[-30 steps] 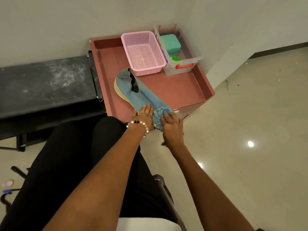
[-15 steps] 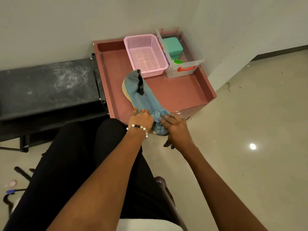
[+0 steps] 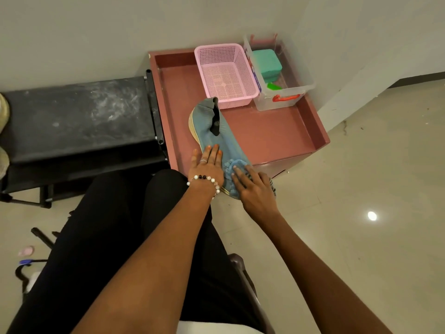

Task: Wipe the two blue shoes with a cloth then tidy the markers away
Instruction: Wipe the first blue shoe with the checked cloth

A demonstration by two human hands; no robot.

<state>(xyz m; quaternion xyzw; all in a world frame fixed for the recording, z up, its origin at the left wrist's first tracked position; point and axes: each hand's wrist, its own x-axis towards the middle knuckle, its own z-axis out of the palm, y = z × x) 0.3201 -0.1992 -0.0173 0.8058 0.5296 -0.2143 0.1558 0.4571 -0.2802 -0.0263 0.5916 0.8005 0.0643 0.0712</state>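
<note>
A blue shoe (image 3: 212, 126) with a pale sole lies on the pink tray table (image 3: 269, 136), its toe end hanging over the near edge. My left hand (image 3: 207, 165) rests flat on the shoe's middle with straight fingers. A bunched blue cloth (image 3: 232, 166) sits on the shoe's toe end, and my right hand (image 3: 252, 186) presses down on it with spread fingers. Only one shoe shows here, and no markers are in view.
A pink mesh basket (image 3: 226, 75) and a clear plastic box (image 3: 284, 92) holding a green block stand at the tray's back. A black bench (image 3: 77, 116) lies to the left. My legs in black trousers are below, with bare tiled floor to the right.
My left hand has gone from curled on the shoe to flat with straight fingers. My right hand slid slightly along the toe end with the cloth under it.
</note>
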